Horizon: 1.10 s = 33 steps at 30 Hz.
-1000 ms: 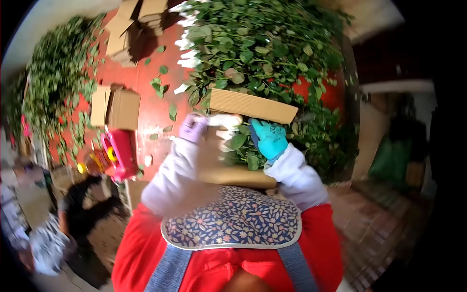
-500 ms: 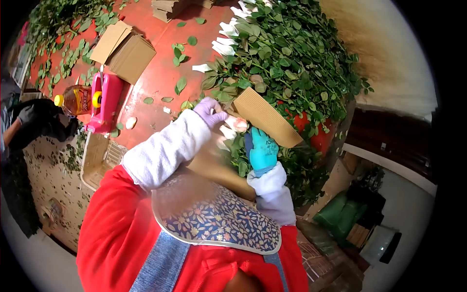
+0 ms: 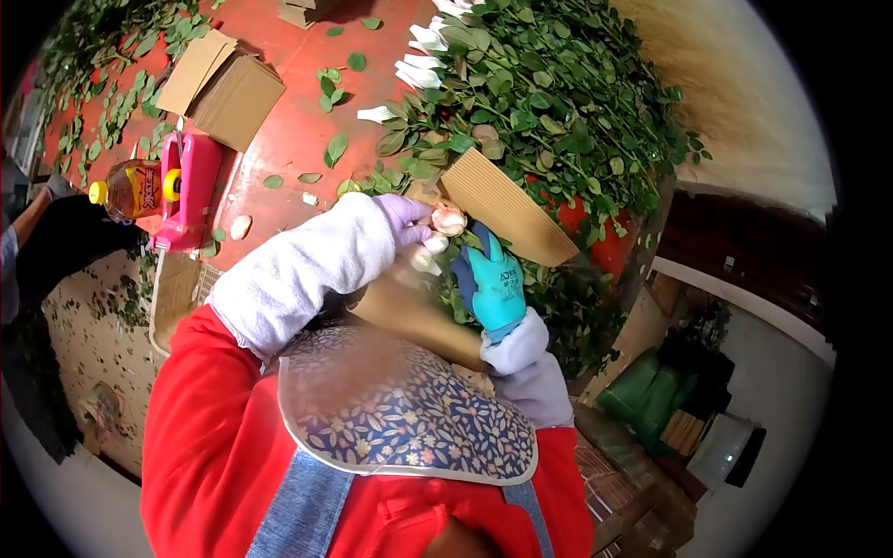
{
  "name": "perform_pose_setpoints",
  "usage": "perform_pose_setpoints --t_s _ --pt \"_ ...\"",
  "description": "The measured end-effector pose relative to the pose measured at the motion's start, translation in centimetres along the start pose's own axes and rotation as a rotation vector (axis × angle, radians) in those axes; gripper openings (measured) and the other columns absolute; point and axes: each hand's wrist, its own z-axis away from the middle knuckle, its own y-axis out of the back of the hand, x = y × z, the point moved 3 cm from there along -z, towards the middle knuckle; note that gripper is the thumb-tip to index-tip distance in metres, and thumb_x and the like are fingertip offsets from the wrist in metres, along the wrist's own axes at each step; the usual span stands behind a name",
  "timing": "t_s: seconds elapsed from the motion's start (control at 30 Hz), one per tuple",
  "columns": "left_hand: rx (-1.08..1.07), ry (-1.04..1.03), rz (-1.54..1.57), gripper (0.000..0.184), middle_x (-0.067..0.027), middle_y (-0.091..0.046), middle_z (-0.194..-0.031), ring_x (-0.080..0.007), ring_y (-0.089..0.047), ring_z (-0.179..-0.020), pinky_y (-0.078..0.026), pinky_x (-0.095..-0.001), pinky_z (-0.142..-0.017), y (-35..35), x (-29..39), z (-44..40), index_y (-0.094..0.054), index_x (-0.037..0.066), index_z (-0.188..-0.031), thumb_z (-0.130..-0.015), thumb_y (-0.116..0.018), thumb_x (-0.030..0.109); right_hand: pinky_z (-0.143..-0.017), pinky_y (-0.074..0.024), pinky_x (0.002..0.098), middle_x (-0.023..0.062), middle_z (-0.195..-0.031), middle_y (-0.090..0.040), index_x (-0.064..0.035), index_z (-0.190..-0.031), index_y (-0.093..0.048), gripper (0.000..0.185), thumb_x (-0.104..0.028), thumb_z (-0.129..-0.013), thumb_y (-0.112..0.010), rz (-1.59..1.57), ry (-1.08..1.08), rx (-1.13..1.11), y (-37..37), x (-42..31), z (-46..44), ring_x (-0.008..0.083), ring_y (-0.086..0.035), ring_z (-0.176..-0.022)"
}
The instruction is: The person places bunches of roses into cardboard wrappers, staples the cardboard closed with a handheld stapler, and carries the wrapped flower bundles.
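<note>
My left hand (image 3: 406, 221), in a thin purple glove, has its fingers closed at the edge of a pale pink rose (image 3: 448, 219). Just under its fingertips is a whitish rose bud (image 3: 435, 244). To the right, my right hand (image 3: 495, 284), in a teal glove with dark blue parts, has its fingers spread over leafy stems beside the roses. No object shows between them. A bent sheet of corrugated cardboard (image 3: 507, 209) stands behind the roses, and a blurred brown cardboard flap (image 3: 409, 316) lies nearer my apron.
Leafy rose stems (image 3: 567, 112) with white-wrapped heads (image 3: 419, 72) are heaped at the right. On the red table (image 3: 288, 121) are cardboard pieces (image 3: 237, 102), a pink tape dispenser (image 3: 191, 191) and a drink bottle (image 3: 130, 191). Another person's arm (image 3: 33, 214) shows far left.
My left hand has shifted slightly to the rose's side. My right hand has tilted and its fingers have spread apart. The view has shifted slightly.
</note>
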Motion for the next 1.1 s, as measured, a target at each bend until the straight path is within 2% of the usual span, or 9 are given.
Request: perform_pose_setpoints --t_s 0.3,0.4,0.57,0.63,0.73,0.83,0.9,1.0,1.1 --pt "0.392 0.045 0.306 0.015 -0.0019 -0.057 -0.065 -0.0104 -0.051 -0.061 -0.045 -0.0270 -0.059 7.7 -3.9 7.2 -0.058 0.006 -0.075 -0.085 -0.063 0.016 -0.077 -0.0523 0.0452 0.0203 -0.137 -0.047 -0.0132 -0.105 -0.066 0.032 -0.006 -0.074 -0.071 -0.213 -0.012 -0.011 1.3 0.3 0.4 0.0401 -0.062 -0.094" --pt "-0.207 0.620 -0.752 0.011 -0.0078 -0.061 -0.070 -0.0174 -0.059 -0.064 -0.049 -0.0308 -0.063 11.2 -4.1 13.5 -0.063 0.007 -0.085 -0.085 -0.063 0.018 -0.081 -0.0520 0.0429 0.0216 -0.142 -0.042 -0.0122 -0.108 -0.065 0.038 -0.011 -0.072 -0.075 -0.298 -0.022 -0.145 2.4 0.2 0.8 0.0389 -0.061 -0.102" --pt "-0.484 1.060 -0.950 0.015 -0.0100 -0.064 -0.079 -0.0226 -0.062 -0.074 -0.051 -0.0337 -0.069 8.8 -11.5 23.4 -0.064 0.007 -0.091 -0.087 -0.062 0.022 -0.078 -0.0518 0.0445 0.0200 -0.145 -0.039 -0.0148 -0.108 -0.066 0.038 -0.023 -0.072 -0.076 -0.176 0.076 -0.129 2.8 0.0 0.4 0.0381 -0.060 -0.099" --pt "-0.289 0.939 -0.929 0.017 -0.0108 -0.065 -0.083 -0.0246 -0.063 -0.078 -0.051 -0.0348 -0.071 7.0 -10.2 21.0 -0.065 0.007 -0.093 -0.088 -0.062 0.023 -0.081 -0.0494 0.0451 0.0209 -0.146 -0.036 -0.0159 -0.111 -0.066 0.041 -0.027 -0.072 -0.076 -0.064 0.077 -0.203 2.8 -0.6 0.4 0.0372 -0.058 -0.103" --pt "0.164 0.452 -0.687 0.019 -0.0121 -0.066 -0.088 -0.0277 -0.065 -0.084 -0.052 -0.0366 -0.074 4.1 -4.6 13.5 -0.066 0.008 -0.096 -0.089 -0.062 0.025 -0.086 -0.0446 0.0472 0.0223 -0.148 -0.032 -0.0170 -0.114 -0.064 0.043 -0.026 -0.073 -0.074 0.029 0.063 -0.285 1.8 -1.2 0.7 0.0362 -0.054 -0.105" --pt "0.329 0.017 -0.365 0.023 -0.0137 -0.066 -0.099 -0.0326 -0.064 -0.091 -0.051 -0.0383 -0.079 2.1 2.0 7.3 -0.067 0.007 -0.098 -0.091 -0.060 0.028 -0.087 -0.0427 0.0488 0.0222 -0.148 -0.031 -0.0165 -0.112 -0.064 0.038 -0.022 -0.074 -0.070 0.081 0.074 -0.274 1.2 -1.1 0.6 0.0361 -0.054 -0.102" --pt "-0.064 0.137 -0.269 0.021 -0.0134 -0.064 -0.095 -0.0343 -0.061 -0.088 -0.049 -0.0385 -0.077 0.5 1.1 2.8 -0.066 0.006 -0.095 -0.092 -0.061 0.026 -0.084 -0.0464 0.0477 0.0237 -0.147 -0.034 -0.0085 -0.100 -0.066 0.031 -0.016 -0.070 -0.075 0.113 0.069 -0.229 1.2 -1.5 0.2 0.0415 -0.052 -0.110" --pt "-0.155 -0.101 -0.255 0.020 -0.0139 -0.061 -0.085 -0.0329 -0.058 -0.083 -0.047 -0.0389 -0.075 -0.4 -2.2 1.6 -0.063 0.005 -0.089 -0.090 -0.063 0.026 -0.083 -0.0456 0.0477 0.0232 -0.146 -0.034 -0.0105 -0.098 -0.064 0.027 -0.013 -0.071 -0.069 0.102 0.061 -0.228 0.4 -0.6 0.6 0.0383 -0.055 -0.101" --pt "0.319 -0.074 0.056 0.017 -0.0091 -0.054 -0.078 -0.0247 -0.055 -0.078 -0.044 -0.0378 -0.072 2.1 -2.6 4.7 -0.058 0.005 -0.079 -0.086 -0.066 0.017 -0.080 -0.0450 0.0477 0.0221 -0.145 -0.037 -0.0086 -0.093 -0.060 0.022 -0.012 -0.072 -0.065 0.059 0.023 -0.205 0.5 -0.8 0.6 0.0382 -0.056 -0.092"
